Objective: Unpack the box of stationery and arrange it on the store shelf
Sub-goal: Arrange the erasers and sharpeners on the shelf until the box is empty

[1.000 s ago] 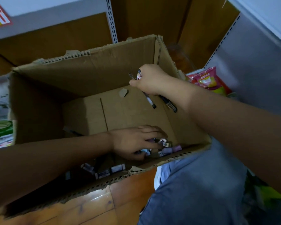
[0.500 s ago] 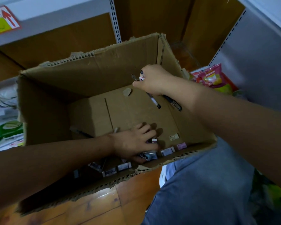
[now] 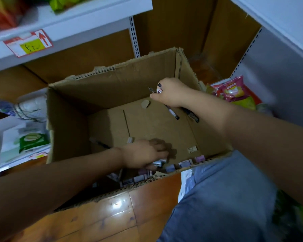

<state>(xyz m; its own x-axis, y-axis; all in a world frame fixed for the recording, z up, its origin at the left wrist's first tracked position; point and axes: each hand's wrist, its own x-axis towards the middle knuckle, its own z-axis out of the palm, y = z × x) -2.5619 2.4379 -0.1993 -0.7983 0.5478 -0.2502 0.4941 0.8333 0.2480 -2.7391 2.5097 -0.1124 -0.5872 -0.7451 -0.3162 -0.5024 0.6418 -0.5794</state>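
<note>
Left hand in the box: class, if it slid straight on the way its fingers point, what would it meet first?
Probably the small beige eraser on the box floor, right of the left hand; depth is unclear.

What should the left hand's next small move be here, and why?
Probably lift out. The left hand already grips small packets at the cardboard box's near wall, while the right hand holds pens, so gathering looks done.
</note>
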